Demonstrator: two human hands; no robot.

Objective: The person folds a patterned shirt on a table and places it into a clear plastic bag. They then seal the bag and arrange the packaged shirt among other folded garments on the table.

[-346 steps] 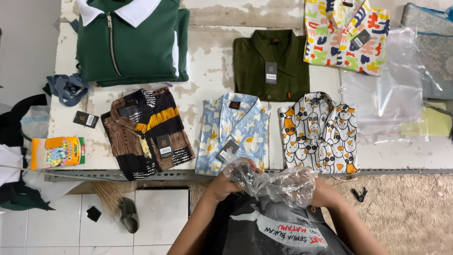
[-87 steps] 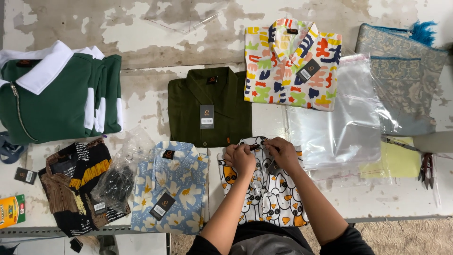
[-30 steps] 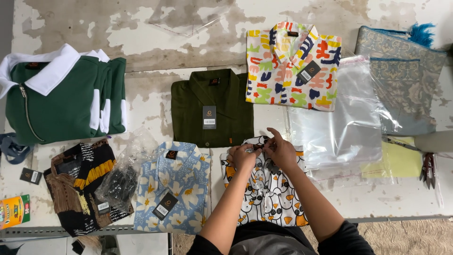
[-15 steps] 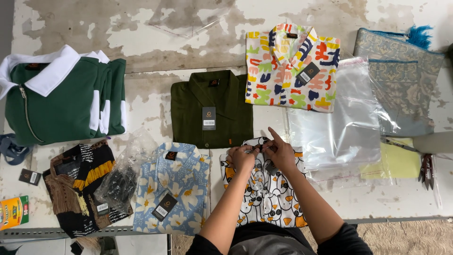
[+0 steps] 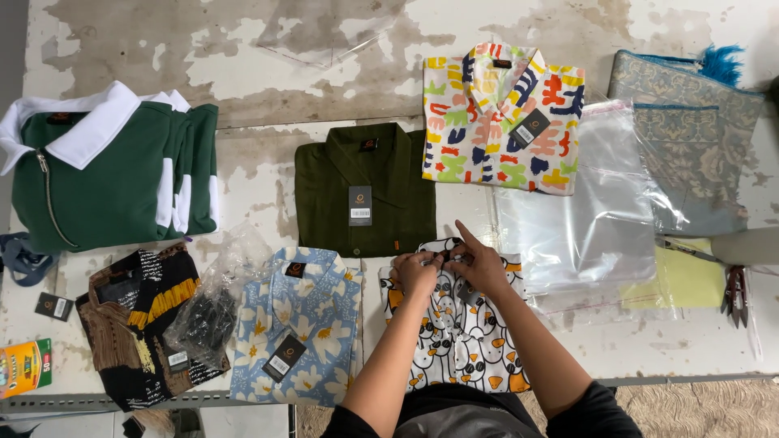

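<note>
Hands meet at the collar of the cartoon-print shirt (image 5: pixel 458 341), which lies folded at the front edge of the worktop (image 5: pixel 268 174), just below the dark green shirt (image 5: pixel 363 188). Left hand (image 5: pixel 415 272) pinches the fabric near the neckline; right hand (image 5: pixel 479 266) pinches beside it, forefinger sticking up and free. What sits between the fingers is too small to tell. Best handled, I'd judge, with a light pinch and the collar kept flat and centred, so the fold below doesn't skew. Clear bags (image 5: pixel 580 207) wait just to the right, blue flowered shirt (image 5: pixel 302 324) to the left.
</note>
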